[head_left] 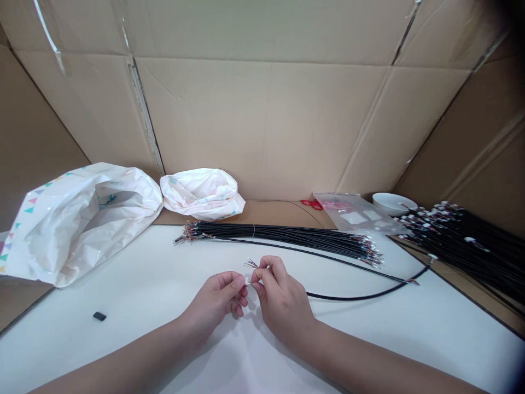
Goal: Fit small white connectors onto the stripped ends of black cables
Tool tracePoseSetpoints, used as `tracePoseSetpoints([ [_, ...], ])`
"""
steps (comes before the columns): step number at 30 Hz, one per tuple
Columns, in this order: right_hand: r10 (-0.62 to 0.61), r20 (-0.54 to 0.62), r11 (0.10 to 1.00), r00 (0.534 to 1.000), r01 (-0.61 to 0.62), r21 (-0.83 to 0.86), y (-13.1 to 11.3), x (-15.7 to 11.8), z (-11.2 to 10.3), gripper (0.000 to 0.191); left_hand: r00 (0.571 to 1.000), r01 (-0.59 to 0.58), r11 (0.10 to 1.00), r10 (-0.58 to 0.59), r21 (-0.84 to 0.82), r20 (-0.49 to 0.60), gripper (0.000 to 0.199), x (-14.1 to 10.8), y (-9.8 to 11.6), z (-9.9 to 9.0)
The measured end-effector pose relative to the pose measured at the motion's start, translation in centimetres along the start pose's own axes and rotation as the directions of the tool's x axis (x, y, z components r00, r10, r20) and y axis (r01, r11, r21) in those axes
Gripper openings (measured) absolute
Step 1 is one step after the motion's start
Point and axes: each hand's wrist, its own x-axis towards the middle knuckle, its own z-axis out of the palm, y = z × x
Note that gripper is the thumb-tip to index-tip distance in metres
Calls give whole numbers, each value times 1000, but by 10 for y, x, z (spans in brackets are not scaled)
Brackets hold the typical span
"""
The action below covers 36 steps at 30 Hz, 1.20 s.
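Near the middle of the white table, my left hand (223, 298) pinches a small white connector (247, 280) between thumb and index finger. Just to its right, my right hand (283, 295) is closed on the wire end of a black cable (353, 298). Thin coloured wires (251, 264) fan out above its fingertips, and one wire reaches the connector. The cable runs out from behind my right hand and curves to the right, where its far end carries a white connector (432, 256).
Behind my hands lies a tied bundle of black cables (279, 235), with a single cable (303, 250) before it. White plastic bags (123, 230) stand left; a black piece (99, 316) lies front left. At right are a clear bag (355, 213), white bowl (394, 203) and connectorised cables (471, 241).
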Motion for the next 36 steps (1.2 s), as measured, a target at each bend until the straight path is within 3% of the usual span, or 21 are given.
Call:
tracePoseSetpoints([
  [6, -56, -16, 998, 998, 56, -43, -3, 1, 1, 16, 999, 7, 1000, -6, 8, -32, 31, 0, -2, 1],
  [23, -64, 30, 997, 997, 66, -50, -7, 2, 4, 17, 991, -2, 1000, 6, 26, -135, 35, -4, -1, 10],
  [36, 48, 64, 969, 997, -62, 240, -1, 4, 3, 10, 994, -28, 992, 16, -121, -106, 27, -1, -3, 3],
])
